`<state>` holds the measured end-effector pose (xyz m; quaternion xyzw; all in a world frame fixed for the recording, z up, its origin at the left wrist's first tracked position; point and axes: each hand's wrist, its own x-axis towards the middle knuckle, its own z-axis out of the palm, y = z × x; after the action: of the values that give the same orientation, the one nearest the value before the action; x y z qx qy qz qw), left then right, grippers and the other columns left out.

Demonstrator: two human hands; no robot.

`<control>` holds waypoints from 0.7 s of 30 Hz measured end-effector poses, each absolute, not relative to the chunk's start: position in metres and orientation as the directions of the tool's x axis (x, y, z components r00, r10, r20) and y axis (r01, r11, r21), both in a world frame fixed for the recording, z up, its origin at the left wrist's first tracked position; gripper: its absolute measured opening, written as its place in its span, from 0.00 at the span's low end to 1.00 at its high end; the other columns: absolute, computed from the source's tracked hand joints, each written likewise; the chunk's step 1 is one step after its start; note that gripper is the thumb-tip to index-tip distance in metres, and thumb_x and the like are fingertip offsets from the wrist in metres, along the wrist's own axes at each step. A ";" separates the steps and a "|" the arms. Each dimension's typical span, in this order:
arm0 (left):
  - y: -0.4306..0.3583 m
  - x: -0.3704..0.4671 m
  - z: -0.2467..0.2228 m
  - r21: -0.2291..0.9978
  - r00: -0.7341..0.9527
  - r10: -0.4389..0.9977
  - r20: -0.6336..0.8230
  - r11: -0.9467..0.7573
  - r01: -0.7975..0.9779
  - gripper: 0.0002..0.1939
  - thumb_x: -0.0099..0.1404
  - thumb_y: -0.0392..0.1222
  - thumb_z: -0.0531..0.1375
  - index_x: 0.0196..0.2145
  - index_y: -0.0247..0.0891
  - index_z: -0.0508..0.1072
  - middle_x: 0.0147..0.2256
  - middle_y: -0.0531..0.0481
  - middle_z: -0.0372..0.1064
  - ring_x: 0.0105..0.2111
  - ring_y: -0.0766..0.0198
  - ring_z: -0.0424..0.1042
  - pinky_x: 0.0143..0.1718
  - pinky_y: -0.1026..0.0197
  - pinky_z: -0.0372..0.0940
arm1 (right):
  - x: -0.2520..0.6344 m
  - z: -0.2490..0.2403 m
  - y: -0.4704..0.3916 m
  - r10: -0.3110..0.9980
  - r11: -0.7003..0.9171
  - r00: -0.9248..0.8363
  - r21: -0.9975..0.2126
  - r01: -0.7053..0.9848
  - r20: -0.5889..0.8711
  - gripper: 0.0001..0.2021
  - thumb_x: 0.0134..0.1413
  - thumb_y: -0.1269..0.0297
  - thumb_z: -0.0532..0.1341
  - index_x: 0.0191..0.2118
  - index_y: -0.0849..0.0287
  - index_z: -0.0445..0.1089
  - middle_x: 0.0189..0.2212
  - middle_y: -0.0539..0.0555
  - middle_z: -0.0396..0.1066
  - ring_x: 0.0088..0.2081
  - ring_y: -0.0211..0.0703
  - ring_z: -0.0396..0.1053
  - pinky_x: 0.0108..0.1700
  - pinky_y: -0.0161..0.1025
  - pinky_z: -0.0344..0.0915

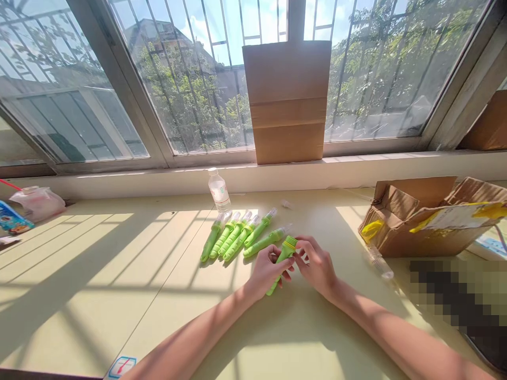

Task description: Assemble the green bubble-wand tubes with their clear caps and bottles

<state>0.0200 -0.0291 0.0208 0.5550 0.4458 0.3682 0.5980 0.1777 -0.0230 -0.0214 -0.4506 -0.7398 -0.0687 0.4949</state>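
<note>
My left hand (270, 270) is closed around a green flute-shaped plastic tube (283, 253), held tilted above the table. Its upper end has a yellow-green ribbed collar and shows no clear cap. My right hand (317, 264) is at that end, fingers curled and fingertips against the side by the collar. Just beyond my hands lie several similar green tubes with clear tips, among them the nearest tube (263, 244) and the leftmost tube (209, 241). A small clear plastic piece (285, 203) rests farther back.
A water bottle (219, 192) stands behind the tubes. To the right are an open cardboard box (428, 232), a clear plastic piece (381, 264) and a blurred-out dark object (459, 301). A cardboard sheet (288, 105) leans on the window. A pinkish container (37, 203) sits far left.
</note>
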 end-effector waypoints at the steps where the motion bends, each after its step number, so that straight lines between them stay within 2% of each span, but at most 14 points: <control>1: -0.029 0.020 0.020 0.993 0.325 0.938 -0.119 0.105 0.059 0.21 0.51 0.53 0.66 0.30 0.37 0.62 0.26 0.50 0.72 0.20 0.63 0.72 0.13 0.69 0.58 | 0.178 -0.021 -0.023 0.602 0.581 -0.105 -0.344 0.738 0.791 0.03 0.55 0.71 0.56 0.36 0.56 0.62 0.41 0.53 0.71 0.24 0.31 0.69 0.22 0.29 0.61; 9: -0.027 0.018 0.018 0.994 0.355 0.928 -0.112 0.101 0.049 0.22 0.54 0.58 0.63 0.31 0.35 0.68 0.26 0.48 0.72 0.20 0.65 0.72 0.16 0.68 0.60 | 0.179 -0.022 -0.023 0.625 0.563 -0.094 -0.364 0.742 0.775 0.03 0.56 0.70 0.56 0.37 0.56 0.62 0.42 0.53 0.70 0.25 0.31 0.69 0.23 0.29 0.63; 15: -0.028 0.017 0.021 0.996 0.452 0.888 -0.083 0.084 0.018 0.21 0.61 0.58 0.56 0.35 0.35 0.69 0.29 0.46 0.72 0.24 0.64 0.72 0.19 0.67 0.60 | 0.183 -0.023 -0.020 0.646 0.555 -0.089 -0.386 0.737 0.758 0.03 0.56 0.71 0.56 0.36 0.56 0.63 0.43 0.53 0.70 0.25 0.31 0.69 0.23 0.29 0.63; 21: -0.030 0.017 0.023 0.997 0.461 0.884 -0.080 0.059 0.059 0.22 0.65 0.59 0.49 0.31 0.36 0.67 0.21 0.53 0.63 0.16 0.71 0.60 0.15 0.68 0.54 | 0.184 -0.022 -0.020 0.631 0.588 -0.123 -0.369 0.720 0.766 0.02 0.57 0.69 0.57 0.37 0.57 0.63 0.43 0.53 0.70 0.25 0.30 0.69 0.24 0.29 0.64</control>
<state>0.0172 -0.0298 0.0235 0.5970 0.3946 0.3374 0.6115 0.1842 -0.0196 -0.0225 -0.4516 -0.7481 -0.0458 0.4841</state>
